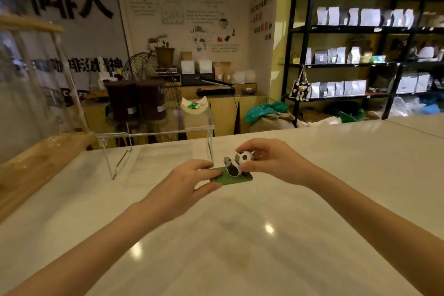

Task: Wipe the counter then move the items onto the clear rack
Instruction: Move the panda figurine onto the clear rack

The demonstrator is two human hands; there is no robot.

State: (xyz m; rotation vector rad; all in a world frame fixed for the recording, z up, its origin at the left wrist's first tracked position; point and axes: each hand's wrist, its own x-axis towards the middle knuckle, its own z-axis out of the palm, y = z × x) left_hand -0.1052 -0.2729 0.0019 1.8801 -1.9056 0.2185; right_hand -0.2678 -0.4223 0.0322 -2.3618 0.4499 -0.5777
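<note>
On the counter (312, 199), mid-frame: panda (236, 163) figurine lying on a green base (228, 178), base flat on the pale marble top. Left hand (185, 182) pinches the base's left end, thumb at the near edge, fingers on top. Right hand (269, 161) cups the panda's head, fingers curled over, thumb under. Both hands closed on the piece. Clear rack (163, 127) stands just behind and left, near but apart from the figurine. Small white dish (194, 106) sits on the rack's top, far right corner. Wooden board (31, 170) runs along the counter's left edge.
</note>
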